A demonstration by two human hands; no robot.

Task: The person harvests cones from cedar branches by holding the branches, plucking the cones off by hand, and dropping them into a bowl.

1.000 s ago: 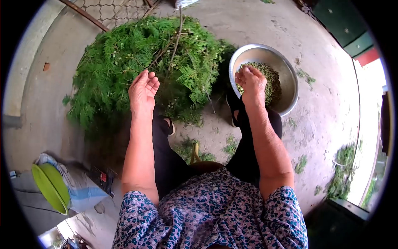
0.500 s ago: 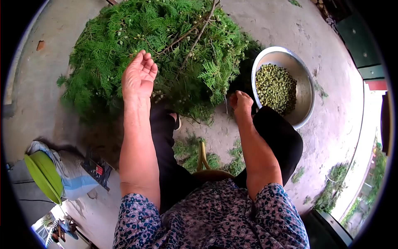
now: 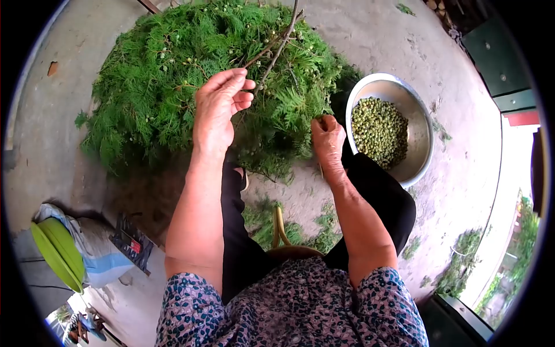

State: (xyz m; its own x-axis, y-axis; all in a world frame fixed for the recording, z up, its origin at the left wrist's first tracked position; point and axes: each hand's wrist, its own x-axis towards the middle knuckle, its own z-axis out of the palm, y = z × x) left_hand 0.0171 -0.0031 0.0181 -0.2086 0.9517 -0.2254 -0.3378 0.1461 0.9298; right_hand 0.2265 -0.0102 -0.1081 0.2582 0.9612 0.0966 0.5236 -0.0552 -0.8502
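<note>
My left hand (image 3: pixel 219 110) is over the middle of a big heap of green conifer branches (image 3: pixel 144 87), its fingers partly bent and apart. Nothing shows in it. A bare brown stem (image 3: pixel 280 49) rises from the heap just beyond its fingertips. My right hand (image 3: pixel 328 139) is closed at the heap's right edge, beside leafy sprigs. What its curled fingers hold, if anything, is hidden. Just right of that hand stands a metal basin (image 3: pixel 425 139) partly filled with small round green cones (image 3: pixel 378 130).
Between my legs is a brown rounded object with a yellowish curved handle (image 3: pixel 278 222). Loose sprigs (image 3: pixel 462 260) lie on the concrete floor. A green basin (image 3: pixel 56 254) and a pale sack (image 3: pixel 104 254) are at the left. Dark green panels (image 3: pixel 491 58) stand at the right.
My left hand has moved right across the heap, turning from palm up. My right hand has turned back-up and shifted slightly left. The view has shifted a little.
</note>
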